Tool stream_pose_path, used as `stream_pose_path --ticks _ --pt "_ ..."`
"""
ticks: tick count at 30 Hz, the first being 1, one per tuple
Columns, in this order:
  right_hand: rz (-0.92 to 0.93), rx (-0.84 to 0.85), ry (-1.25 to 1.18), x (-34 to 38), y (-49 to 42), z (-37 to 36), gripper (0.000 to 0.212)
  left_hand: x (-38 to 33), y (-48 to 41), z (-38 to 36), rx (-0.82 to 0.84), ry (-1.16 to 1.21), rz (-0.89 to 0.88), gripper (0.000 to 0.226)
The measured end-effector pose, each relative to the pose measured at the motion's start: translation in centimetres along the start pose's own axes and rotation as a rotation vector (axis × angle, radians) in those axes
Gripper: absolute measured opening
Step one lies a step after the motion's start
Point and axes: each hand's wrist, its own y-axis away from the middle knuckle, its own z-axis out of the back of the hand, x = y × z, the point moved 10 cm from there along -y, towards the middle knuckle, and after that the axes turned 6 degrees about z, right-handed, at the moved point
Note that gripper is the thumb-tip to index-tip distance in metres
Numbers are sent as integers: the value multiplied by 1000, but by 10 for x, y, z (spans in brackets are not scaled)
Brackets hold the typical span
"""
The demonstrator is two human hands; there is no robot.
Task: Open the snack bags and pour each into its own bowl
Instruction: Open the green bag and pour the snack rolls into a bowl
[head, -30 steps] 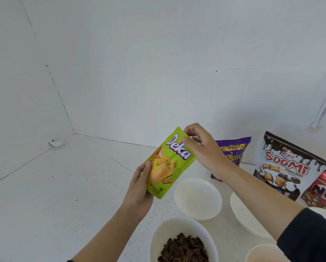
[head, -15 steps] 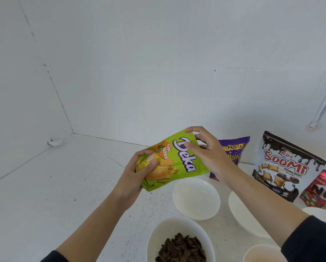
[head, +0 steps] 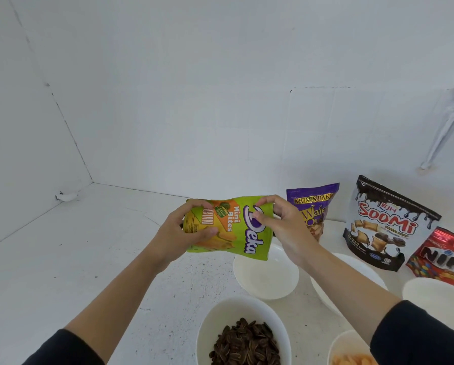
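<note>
Green bag (head: 236, 227): held in the air above the middle of the bench, turned sideways with its long axis running left to right; looks unopened.
Left hand (head: 175, 238): fingers curled round the bag's bottom end, thumb across the front.
Right hand (head: 286, 230): pinches the top end, so the tear probably starts on this side.
Empty bowl (head: 266, 280): on the bench under the bag's right end.
Seed bowl (head: 207, 322): filled, toward the near edge.

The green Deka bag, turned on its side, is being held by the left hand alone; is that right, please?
Not quite: the head view shows both hands holding the green Deka bag, turned on its side: the left hand grips one end, the right hand pinches the other.
</note>
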Motion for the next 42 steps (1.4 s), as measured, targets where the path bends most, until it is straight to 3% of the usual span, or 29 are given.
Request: stream_pose_path --ticks 12,29,42 --pt "-128 -97 -84 -52 3 6 19 -4 -16 -6 21 -235 -18 47" --pt "-54 -122 -162 -14 -9 8 22 -59 -18 -6 23 -113 -138 40" --pt "-127 -156 -145 -45 2 13 33 -51 -18 -20 60 -164 -112 41"
